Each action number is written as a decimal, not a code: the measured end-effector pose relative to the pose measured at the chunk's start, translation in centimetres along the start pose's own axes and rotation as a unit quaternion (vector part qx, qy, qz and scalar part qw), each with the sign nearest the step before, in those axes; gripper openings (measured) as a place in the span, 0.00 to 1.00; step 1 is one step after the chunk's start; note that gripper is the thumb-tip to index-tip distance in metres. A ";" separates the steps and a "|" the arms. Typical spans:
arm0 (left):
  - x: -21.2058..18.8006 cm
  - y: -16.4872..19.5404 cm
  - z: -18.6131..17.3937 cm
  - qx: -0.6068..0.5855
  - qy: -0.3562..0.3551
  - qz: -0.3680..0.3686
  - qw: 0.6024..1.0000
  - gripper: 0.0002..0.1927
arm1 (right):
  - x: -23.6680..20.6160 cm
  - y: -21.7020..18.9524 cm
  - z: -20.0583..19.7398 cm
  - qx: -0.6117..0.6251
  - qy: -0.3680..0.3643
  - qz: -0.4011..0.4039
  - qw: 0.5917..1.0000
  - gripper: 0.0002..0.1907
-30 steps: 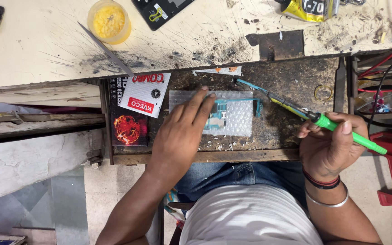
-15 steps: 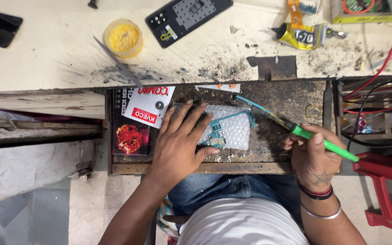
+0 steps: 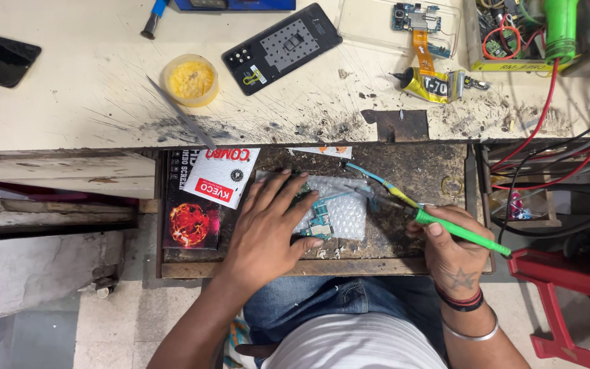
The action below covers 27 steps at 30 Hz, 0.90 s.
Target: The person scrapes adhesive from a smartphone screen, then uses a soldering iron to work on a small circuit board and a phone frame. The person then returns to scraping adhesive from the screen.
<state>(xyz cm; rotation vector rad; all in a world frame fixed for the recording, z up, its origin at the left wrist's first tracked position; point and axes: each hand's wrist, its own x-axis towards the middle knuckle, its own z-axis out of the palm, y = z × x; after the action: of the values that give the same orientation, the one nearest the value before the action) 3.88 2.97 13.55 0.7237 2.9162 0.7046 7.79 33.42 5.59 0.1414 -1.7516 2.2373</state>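
Left hand (image 3: 265, 229) laid flat, fingers spread, on a small teal circuit board (image 3: 317, 222) resting on a clear bubble-wrap sheet (image 3: 344, 208) inside the open, grimy brown wooden drawer (image 3: 431, 171); grip open, pressing rather than pinching. Right hand (image 3: 453, 247) at the drawer's right front corner, grip pressed together around the green handle of a soldering iron (image 3: 460, 231), held like a pen, its yellow-and-blue shaft slanting up-left across the drawer, tip just beside the far edge of the bubble wrap. Dark band and metal bangle on the right wrist. Left of the left hand, touching its fingers, a white and red printed card (image 3: 218, 179) lying over a black box with a red swirl (image 3: 189, 225). Above, on the scratched cream worktop (image 3: 69, 109): a round yellow paste pot (image 3: 190, 80), a thin grey metal strip (image 3: 180, 121) beside it, an opened black phone body (image 3: 283, 46), and a crumpled yellow glue tube (image 3: 431, 85). Red and black cables (image 3: 548, 147) trailing at right.
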 end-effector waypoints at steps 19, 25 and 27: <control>2.5 -8.4 3.5 -0.114 0.013 0.133 0.984 0.39 | 0.5 2.0 0.3 -0.221 -0.051 -0.035 0.973 0.12; 2.2 -11.5 4.3 -0.115 -0.006 0.127 0.985 0.35 | 0.1 4.4 2.4 -0.256 -0.046 -0.115 0.959 0.15; 1.9 -12.4 4.5 -0.115 -0.010 0.124 0.986 0.34 | -0.2 5.1 2.9 -0.265 -0.053 -0.109 0.957 0.16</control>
<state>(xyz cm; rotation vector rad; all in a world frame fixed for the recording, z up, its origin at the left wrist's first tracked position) -2.38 -4.05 4.16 1.0671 2.6905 1.0283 6.24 29.54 1.54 0.3230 -2.2033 1.5704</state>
